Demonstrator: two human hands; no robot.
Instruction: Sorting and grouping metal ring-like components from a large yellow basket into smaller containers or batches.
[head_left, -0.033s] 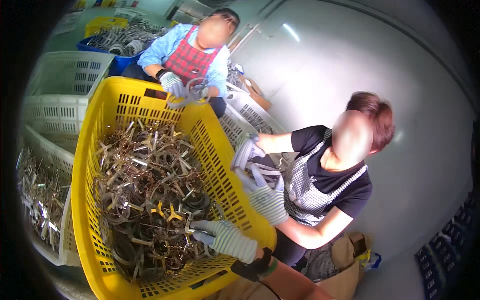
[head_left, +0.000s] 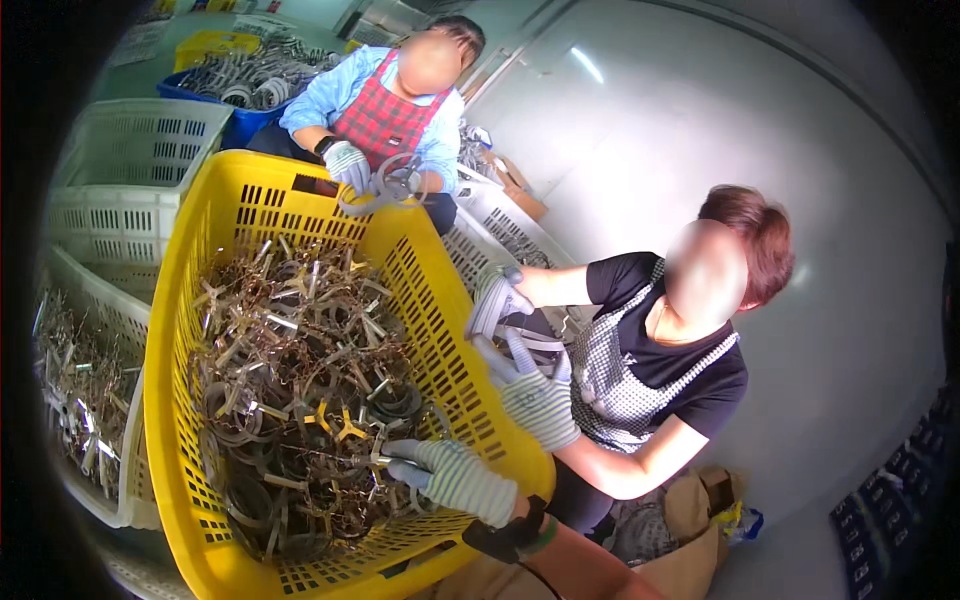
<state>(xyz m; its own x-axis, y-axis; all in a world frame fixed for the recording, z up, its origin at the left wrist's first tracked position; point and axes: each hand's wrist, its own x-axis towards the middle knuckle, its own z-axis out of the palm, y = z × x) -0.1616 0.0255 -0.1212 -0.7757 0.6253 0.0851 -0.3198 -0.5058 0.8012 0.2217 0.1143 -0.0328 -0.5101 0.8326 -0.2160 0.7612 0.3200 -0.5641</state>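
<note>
My right hand (head_left: 462, 482), in a striped white and grey glove with a black band at the wrist, reaches into a big yellow basket (head_left: 165, 400) from its near right side. Its fingers are closed in a pinch round the end of a thin metal part (head_left: 384, 460), whose far end is lost among the pile. Tangled metal parts (head_left: 300, 350) fill the basket: rings, short silvery tubes and brownish strands. Two small yellow three-armed pieces (head_left: 350, 425) lie just beyond my fingertips. My left hand is out of view.
A person in a checked apron (head_left: 625, 375) at the right holds flat grey strips (head_left: 490, 300) by the basket's rim. Behind the basket, another person (head_left: 385, 120) holds grey ring-shaped pieces (head_left: 400, 180). White crates (head_left: 115, 215) stand at the left; cardboard boxes (head_left: 690, 520) sit low right.
</note>
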